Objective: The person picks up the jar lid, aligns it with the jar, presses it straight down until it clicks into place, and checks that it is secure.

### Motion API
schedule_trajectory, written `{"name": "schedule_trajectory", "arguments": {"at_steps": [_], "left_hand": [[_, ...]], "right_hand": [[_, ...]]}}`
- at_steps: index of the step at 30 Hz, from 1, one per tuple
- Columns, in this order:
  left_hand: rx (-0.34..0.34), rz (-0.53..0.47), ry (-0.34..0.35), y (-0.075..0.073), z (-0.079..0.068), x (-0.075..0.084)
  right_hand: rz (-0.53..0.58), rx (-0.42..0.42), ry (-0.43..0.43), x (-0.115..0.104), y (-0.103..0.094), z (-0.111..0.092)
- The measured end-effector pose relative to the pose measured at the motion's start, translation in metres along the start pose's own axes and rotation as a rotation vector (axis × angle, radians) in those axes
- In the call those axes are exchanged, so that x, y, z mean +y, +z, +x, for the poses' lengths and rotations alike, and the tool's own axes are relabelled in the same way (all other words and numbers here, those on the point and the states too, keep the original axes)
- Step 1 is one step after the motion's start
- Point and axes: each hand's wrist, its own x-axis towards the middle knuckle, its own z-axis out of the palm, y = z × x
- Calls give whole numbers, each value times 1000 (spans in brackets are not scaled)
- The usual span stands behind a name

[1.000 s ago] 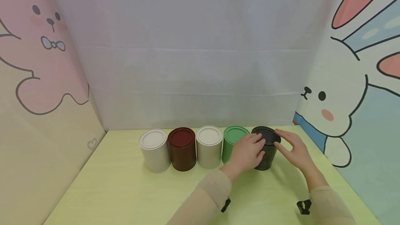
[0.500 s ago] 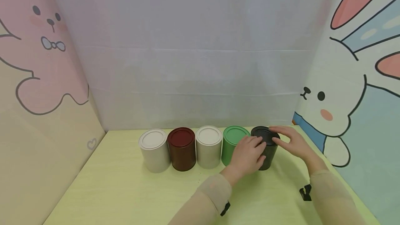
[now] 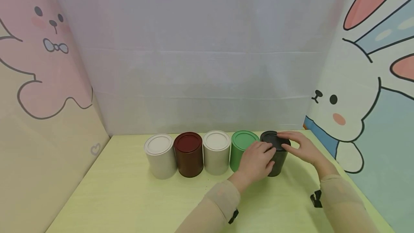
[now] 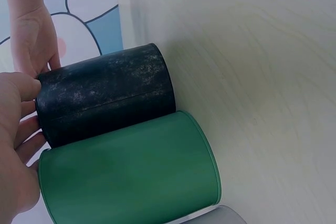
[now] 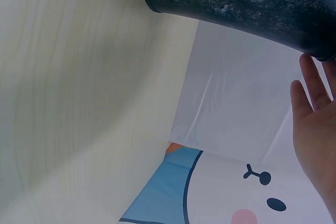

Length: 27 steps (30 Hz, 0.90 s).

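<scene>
A black can (image 3: pixel 279 163) with a black lid stands upright at the right end of a row of cans, beside the green can (image 3: pixel 237 150). Over its left side reaches my left hand (image 3: pixel 257 161), fingers spread across the lid's edge and thumb at the front near the top. In the left wrist view that thumb overlaps the upper rim of the black can (image 4: pixel 105 90). My right hand (image 3: pixel 304 148) comes in from the right, its thumb and fingertips at the lid's right edge. In the right wrist view, nearly straight fingers (image 5: pixel 315 85) meet the can's rim.
Farther left in the row stand a white can (image 3: pixel 216 159), a dark red can (image 3: pixel 189 161) and another white can (image 3: pixel 161 163). The pale yellow table (image 3: pixel 129 197) meets a white cloth backdrop (image 3: pixel 200 64). A rabbit-print panel (image 3: pixel 352 92) borders the right side.
My right hand has moved left, from the can's right edge farther over the lid. The left hand has barely shifted, and the cans stay in place.
</scene>
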Motion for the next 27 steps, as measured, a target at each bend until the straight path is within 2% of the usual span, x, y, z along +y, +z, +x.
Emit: {"name": "schedule_trajectory", "arguments": {"at_steps": [9,27], "left_hand": [[45,-17,-5,2,0,-1],[64,-8,-6,2,1,-1]], "right_hand": [[2,-1,-42,3,0,1],[-24,-13,-11,1,1,1]]}}
